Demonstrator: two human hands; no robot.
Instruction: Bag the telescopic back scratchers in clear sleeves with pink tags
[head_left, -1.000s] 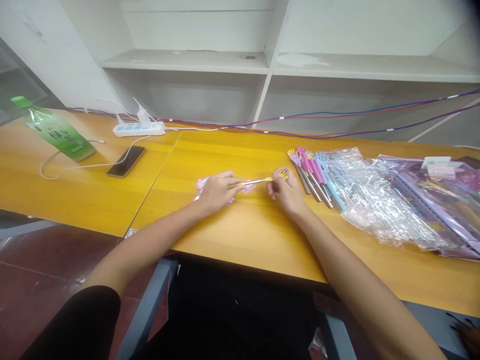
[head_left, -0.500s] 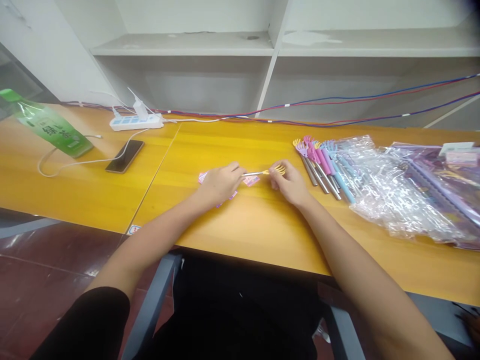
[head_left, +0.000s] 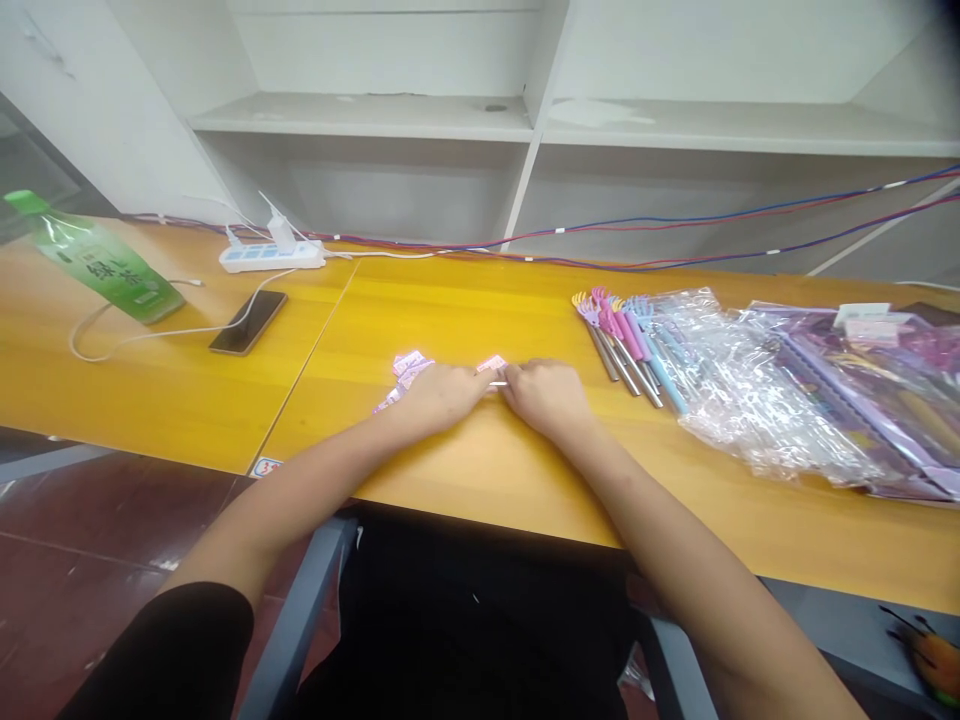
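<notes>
My left hand (head_left: 442, 392) and my right hand (head_left: 546, 395) meet over the middle of the table, both with fingers closed. Between them shows a short pale stretch of the back scratcher (head_left: 498, 383), gripped from both sides. Its yellow claw end and the rest of the rod are hidden by my hands. Just behind my fingertips lies a small pink printed card (head_left: 492, 364). Several more pink and purple cards (head_left: 409, 368) are spread beside my left hand, partly covered by it.
To the right lie a bunch of colourful back scratchers (head_left: 626, 340), a heap of clear plastic sleeves (head_left: 772, 400) and a purple bag (head_left: 885, 400). A phone (head_left: 249, 323), a green bottle (head_left: 112, 265) and a power strip (head_left: 270, 256) with a white cable are on the left.
My right hand has moved left and closed over the yellow claw end, right up to my left hand. Less of the rod shows. The view has tilted up slightly.
</notes>
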